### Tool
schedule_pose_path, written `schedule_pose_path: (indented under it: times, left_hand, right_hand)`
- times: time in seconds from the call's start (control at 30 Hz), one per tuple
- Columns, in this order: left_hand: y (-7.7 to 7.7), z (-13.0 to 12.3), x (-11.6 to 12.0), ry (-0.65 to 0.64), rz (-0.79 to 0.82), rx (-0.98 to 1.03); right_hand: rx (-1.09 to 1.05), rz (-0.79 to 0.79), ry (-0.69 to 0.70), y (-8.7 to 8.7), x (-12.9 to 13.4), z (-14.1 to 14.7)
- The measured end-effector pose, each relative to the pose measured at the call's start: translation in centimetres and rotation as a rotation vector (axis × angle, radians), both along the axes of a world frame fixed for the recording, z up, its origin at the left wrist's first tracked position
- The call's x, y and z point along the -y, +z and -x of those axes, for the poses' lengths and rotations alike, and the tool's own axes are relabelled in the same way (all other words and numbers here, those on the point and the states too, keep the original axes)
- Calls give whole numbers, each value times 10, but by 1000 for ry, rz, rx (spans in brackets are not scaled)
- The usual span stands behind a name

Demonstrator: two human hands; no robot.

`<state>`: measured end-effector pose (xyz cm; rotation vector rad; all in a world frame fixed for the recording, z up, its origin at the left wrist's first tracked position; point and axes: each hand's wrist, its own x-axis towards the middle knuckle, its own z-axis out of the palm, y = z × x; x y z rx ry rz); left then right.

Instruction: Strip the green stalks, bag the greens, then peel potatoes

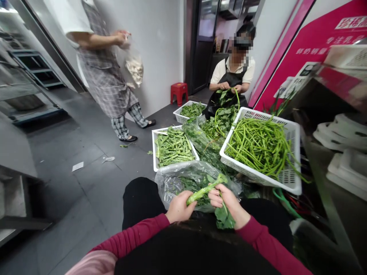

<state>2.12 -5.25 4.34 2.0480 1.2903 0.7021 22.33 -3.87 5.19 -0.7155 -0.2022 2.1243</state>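
Note:
My left hand (180, 207) grips the lower end of a thick green vegetable stem (202, 192), held slantwise over my lap. Close to the stem's upper end, my right hand (226, 200) is closed on a dark leaf (224, 217) that hangs below the fingers. Beneath both hands lies an opened clear plastic bag (169, 177) with leafy greens inside. Just beyond it, a white basket (155, 152) holds many cut stems (174, 147). To the right, a larger white basket (259, 178) is heaped with long thin green stalks (258, 145).
A co-worker (232, 76) sits opposite, handling leafy stalks, beside a small basket of leaves (192, 110). Another person (106, 72) stands at left with a bag (134, 68). A red stool (179, 93) is by the wall. Metal shelving (329, 214) borders the right side.

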Motion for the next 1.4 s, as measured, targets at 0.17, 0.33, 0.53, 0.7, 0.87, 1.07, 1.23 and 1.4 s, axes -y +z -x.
schedule_pose_path:
  times: [0.17, 0.33, 0.53, 0.7, 0.87, 1.07, 1.23, 1.4]
  left_hand:
    - [11, -4, -3, 42, -68, 52]
    - [11, -1, -6, 77, -117, -53]
    - [5, 3, -6, 96, -179, -118]
    - [6, 7, -6, 94, -225, -87]
    - [0, 7, -7, 45, -26, 140]
    - [3, 3, -7, 119, 472, 386]
    - [19, -6, -24, 279, 629, 417]
    - [18, -8, -28, 308, 777, 399]
  right_hand:
    - [129, 46, 181, 1, 12, 18]
    - [378, -237, -359, 24, 11, 14]
    - [502, -320, -463, 37, 6, 12]
    - [490, -303, -507, 30, 3, 18]
    - [160, -180, -211, 27, -7, 5]
    - [29, -135, 127, 22, 6, 22]
    - [415, -331, 31, 30, 9, 11]
    - [1727, -254, -466, 24, 63, -96]
